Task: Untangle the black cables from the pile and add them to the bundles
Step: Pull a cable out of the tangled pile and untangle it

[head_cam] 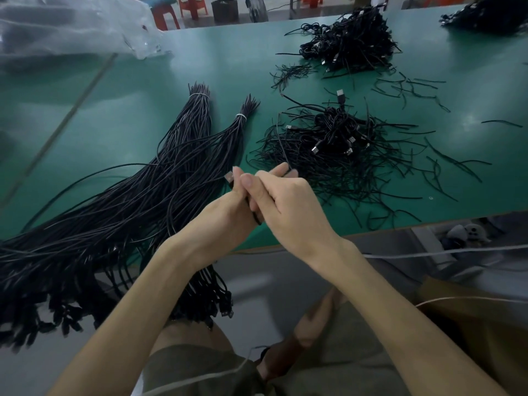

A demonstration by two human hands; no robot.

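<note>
Our left hand [227,214] and right hand [285,202] sit pressed against each other just over the near edge of the desk [205,67]. Both are curled round one black cable [258,220]. Its plug [229,177] pokes out beside the left fingertips, and a thin strand runs from the right hand's fingers up into the pile [337,144] just beyond.

To do this well, we judge the left hand should anchor the plug end while the right slides along the strand as a guide. We should draw slowly and low, not yank. If it catches, we would loosen the knot rather than drag the whole pile. Once free, the cable belongs alongside the bundles [183,155] to the left, with its plug matched to the plugs hanging off the near edge [223,304].

What stands in the way is mostly the pile itself: coiled loops, other metal plugs and many short black strips [411,87] scattered around it, any of which could ride along. Loose strands bow out of the bundles near the left hand, where a new cable could hook.

Each bundle is cinched by a white tie [241,117] at its far end. Further off lie a second heap [348,44] and a clear plastic bag [71,27], and a white cord [428,251] runs below the desk edge.
</note>
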